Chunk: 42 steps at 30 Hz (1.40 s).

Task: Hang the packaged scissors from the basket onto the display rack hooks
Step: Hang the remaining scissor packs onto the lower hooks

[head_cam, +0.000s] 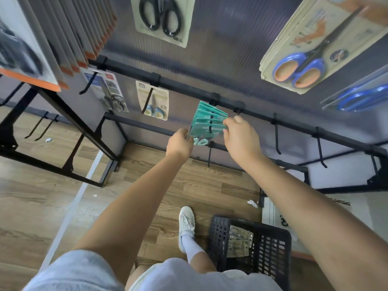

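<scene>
Sliding the teal scissor packs (207,122) further along the hook (210,124) is the step in hand, and it goes best if both hands keep the cards square so every punched hole stays in line with the prong. The left hand (180,143) pinches the lower edge of the bundle, by the pale handles; the right hand (241,136) grips the upper right edge, fingers curled over it. About 5 cards seem fanned there, though the count is hard to read. They hang on the black rail (189,86) of the rack, right of the beige pack (152,100). Their long axis runs away from the rail, handles at the low end. Below the rail, on the floor, the basket (270,244) holds more packs (239,241).
</scene>
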Each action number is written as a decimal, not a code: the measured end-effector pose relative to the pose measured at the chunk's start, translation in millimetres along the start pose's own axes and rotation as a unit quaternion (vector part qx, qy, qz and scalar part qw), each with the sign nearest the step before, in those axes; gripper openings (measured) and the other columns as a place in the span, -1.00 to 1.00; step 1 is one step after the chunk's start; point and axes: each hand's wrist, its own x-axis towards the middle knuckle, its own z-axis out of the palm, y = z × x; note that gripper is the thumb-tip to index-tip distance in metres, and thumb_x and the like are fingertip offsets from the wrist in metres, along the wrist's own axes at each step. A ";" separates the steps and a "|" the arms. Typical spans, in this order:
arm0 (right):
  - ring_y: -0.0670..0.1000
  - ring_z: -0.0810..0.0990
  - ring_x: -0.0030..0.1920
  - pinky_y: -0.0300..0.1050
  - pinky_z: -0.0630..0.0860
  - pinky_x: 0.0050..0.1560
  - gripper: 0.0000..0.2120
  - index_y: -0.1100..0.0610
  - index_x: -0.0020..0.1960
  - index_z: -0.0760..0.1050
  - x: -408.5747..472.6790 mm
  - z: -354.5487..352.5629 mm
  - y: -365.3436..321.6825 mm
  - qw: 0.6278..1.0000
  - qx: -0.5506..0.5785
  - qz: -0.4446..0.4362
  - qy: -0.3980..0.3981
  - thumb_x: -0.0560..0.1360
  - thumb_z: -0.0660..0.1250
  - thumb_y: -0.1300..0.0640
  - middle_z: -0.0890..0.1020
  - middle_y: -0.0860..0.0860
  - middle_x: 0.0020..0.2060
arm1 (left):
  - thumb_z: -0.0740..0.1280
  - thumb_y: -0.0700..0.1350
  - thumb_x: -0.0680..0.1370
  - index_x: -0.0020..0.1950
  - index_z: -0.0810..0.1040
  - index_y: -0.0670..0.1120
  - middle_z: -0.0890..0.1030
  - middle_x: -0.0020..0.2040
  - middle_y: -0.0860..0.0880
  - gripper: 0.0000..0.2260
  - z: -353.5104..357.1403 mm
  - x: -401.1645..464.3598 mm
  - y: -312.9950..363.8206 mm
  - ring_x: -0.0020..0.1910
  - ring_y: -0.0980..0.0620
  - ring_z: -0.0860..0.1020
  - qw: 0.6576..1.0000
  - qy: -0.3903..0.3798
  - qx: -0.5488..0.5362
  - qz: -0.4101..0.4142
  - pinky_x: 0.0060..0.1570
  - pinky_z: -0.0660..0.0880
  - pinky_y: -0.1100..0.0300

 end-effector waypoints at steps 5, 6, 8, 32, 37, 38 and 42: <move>0.14 0.48 0.14 -0.02 0.41 0.09 -0.70 0.21 0.29 0.43 -31.4 -26.5 -2.9 0.998 0.004 0.053 0.024 0.59 0.13 0.22 0.52 0.13 0.16 | 0.13 -0.17 0.62 0.36 0.39 -0.17 0.53 0.25 -0.15 -0.69 -26.0 -29.5 22.3 0.18 -0.14 0.50 0.995 -0.004 0.062 0.084 0.13 0.43 0.08; 0.14 0.49 0.15 -0.02 0.42 0.11 -0.70 0.21 0.30 0.42 -40.9 -32.6 -4.6 0.997 0.006 0.072 0.031 0.60 0.12 0.20 0.52 0.13 0.18 | 0.13 -0.15 0.62 0.35 0.39 -0.16 0.53 0.25 -0.16 -0.69 -31.7 -37.8 27.3 0.16 -0.14 0.51 0.991 -0.007 0.078 0.106 0.14 0.44 0.05; 0.14 0.50 0.14 -0.02 0.45 0.10 -0.69 0.22 0.30 0.41 -63.1 -44.0 -8.8 0.993 0.008 0.109 0.048 0.60 0.12 0.18 0.52 0.14 0.19 | 0.14 -0.12 0.62 0.39 0.36 -0.14 0.51 0.28 -0.16 -0.66 -42.0 -57.5 38.1 0.18 -0.15 0.51 0.983 -0.020 0.108 0.149 0.17 0.46 0.01; 0.20 0.50 0.17 -0.01 0.39 0.15 -0.64 0.25 0.33 0.37 -414.5 -59.6 62.6 0.842 0.094 0.512 0.139 0.59 0.13 0.12 0.50 0.18 0.23 | 0.16 -0.09 0.61 0.25 0.44 -0.24 0.52 0.24 -0.22 -0.70 134.4 -313.2 65.0 0.22 -0.21 0.47 0.788 -0.314 0.287 0.444 0.13 0.37 0.06; 0.13 0.47 0.21 -0.06 0.37 0.19 -0.65 0.20 0.34 0.36 -473.7 -3.1 104.0 0.800 0.154 0.574 0.083 0.60 0.11 0.09 0.49 0.11 0.24 | 0.14 -0.03 0.62 0.33 0.43 -0.13 0.52 0.26 -0.14 -0.67 221.7 -321.8 32.2 0.23 -0.13 0.47 0.741 -0.345 0.377 0.436 0.14 0.39 0.08; 0.12 0.47 0.22 -0.06 0.37 0.19 -0.64 0.20 0.35 0.35 -482.9 12.7 109.5 0.791 0.169 0.584 0.070 0.61 0.11 0.09 0.48 0.11 0.25 | 0.14 -0.02 0.63 0.39 0.39 -0.11 0.49 0.30 -0.11 -0.64 233.8 -322.7 23.0 0.26 -0.11 0.45 0.733 -0.355 0.393 0.426 0.17 0.39 0.09; 0.09 0.47 0.23 -0.07 0.40 0.19 -0.62 0.19 0.38 0.34 -508.1 79.8 119.9 0.747 0.226 0.624 0.029 0.61 0.12 0.08 0.48 0.09 0.28 | 0.14 -0.04 0.63 0.33 0.42 -0.14 0.51 0.25 -0.12 -0.68 277.4 -315.9 -19.2 0.23 -0.10 0.47 0.701 -0.385 0.446 0.402 0.15 0.41 0.08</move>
